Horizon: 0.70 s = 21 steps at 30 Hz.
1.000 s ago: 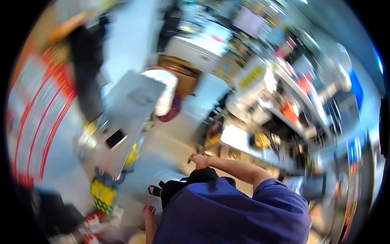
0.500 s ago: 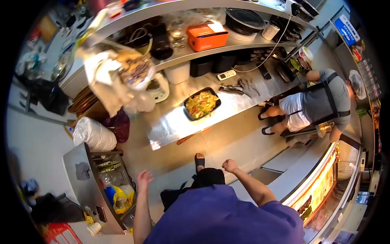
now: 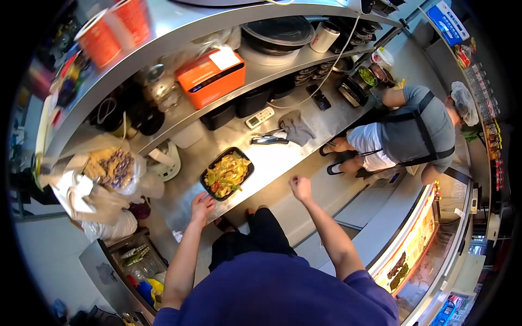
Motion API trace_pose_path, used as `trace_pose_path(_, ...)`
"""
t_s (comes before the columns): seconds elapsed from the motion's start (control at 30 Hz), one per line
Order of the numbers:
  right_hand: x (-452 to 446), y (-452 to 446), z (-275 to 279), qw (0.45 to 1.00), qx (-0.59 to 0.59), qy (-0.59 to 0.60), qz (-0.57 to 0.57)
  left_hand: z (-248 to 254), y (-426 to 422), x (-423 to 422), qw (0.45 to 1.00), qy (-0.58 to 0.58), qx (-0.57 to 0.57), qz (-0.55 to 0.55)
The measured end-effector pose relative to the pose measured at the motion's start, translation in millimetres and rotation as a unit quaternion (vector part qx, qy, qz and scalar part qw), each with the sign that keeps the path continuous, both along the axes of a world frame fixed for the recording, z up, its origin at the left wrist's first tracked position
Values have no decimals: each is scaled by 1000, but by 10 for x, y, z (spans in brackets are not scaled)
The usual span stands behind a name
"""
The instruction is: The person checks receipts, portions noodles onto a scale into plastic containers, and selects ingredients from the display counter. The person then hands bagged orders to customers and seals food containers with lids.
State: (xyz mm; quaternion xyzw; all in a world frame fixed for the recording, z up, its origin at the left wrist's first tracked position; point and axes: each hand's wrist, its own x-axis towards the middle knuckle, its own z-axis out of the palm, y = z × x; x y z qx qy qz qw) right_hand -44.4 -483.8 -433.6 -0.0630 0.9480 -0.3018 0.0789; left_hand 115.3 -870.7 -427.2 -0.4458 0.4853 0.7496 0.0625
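Note:
A black takeaway container [image 3: 243,182] filled with cooked food, yellow and green with reddish bits, stands on the steel counter [image 3: 277,171]. My left hand [image 3: 202,207] is at the counter's front edge, just below the container's near left corner, its fingers apart and nothing in them. Whether it touches the counter I cannot tell. My right hand [image 3: 300,189] hangs in front of the counter, right of the container, fingers curled in with nothing visible in them. Behind the food lie a white remote control [image 3: 260,118], a black-handled tool [image 3: 269,138] and a grey cloth [image 3: 297,128].
An orange box [image 3: 211,79] sits on the shelf above. At left are a plastic bag of food [image 3: 111,171] and a white kitchen scale [image 3: 165,161]. A co-worker in grey [image 3: 416,133] bends over at right, beside a lit display counter [image 3: 410,244]. An open drawer [image 3: 142,255] is lower left.
I have come closer to the counter. My left hand has moved up and right towards the food container. My right hand has risen nearer the counter's edge, still curled.

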Motion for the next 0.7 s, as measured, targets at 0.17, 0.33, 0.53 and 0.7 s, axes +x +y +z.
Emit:
trace_pose_path(0.17, -1664, 37, 118, 995, 15, 96, 6, -130, 91, -53, 998, -11, 9, 53)
trace_pose_path(0.33, -2433, 158, -328, 998, 37, 32, 30, 11, 201, -181, 993, -79, -11, 85)
trace_pose_path(0.53, -2688, 1502, -503, 978, -39, 83, -186, 175, 289, -469, 991, -94, -38, 83)
trace_pose_path(0.7, -3891, 2334, -383, 951, 32, 131, -277, 300, 356, -756, 989, -125, -64, 50)
